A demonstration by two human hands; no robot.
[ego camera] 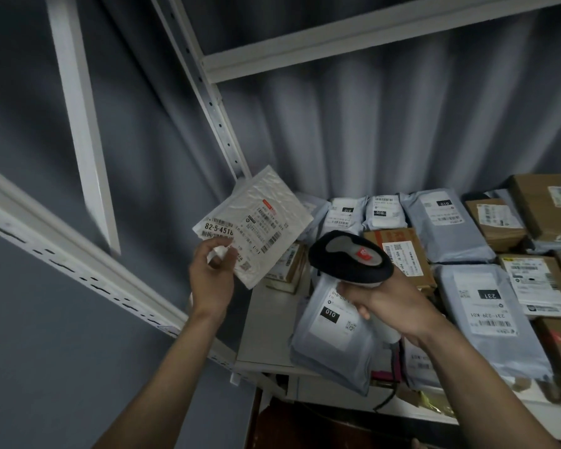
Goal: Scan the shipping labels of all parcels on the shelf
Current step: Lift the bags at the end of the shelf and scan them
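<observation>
Above shelf [266,319]: left hand [212,273] raised, pinching white mailer [256,218]; right hand [392,303] gripping scanner [350,257].

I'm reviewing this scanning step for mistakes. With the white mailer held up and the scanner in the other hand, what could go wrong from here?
1. The left hand pinches the white padded mailer at its lower edge, fingers over part of the label, so a barcode may be blocked.
2. The scanner in the right hand sits above labelled parcels; it might read the grey bag instead.
</observation>
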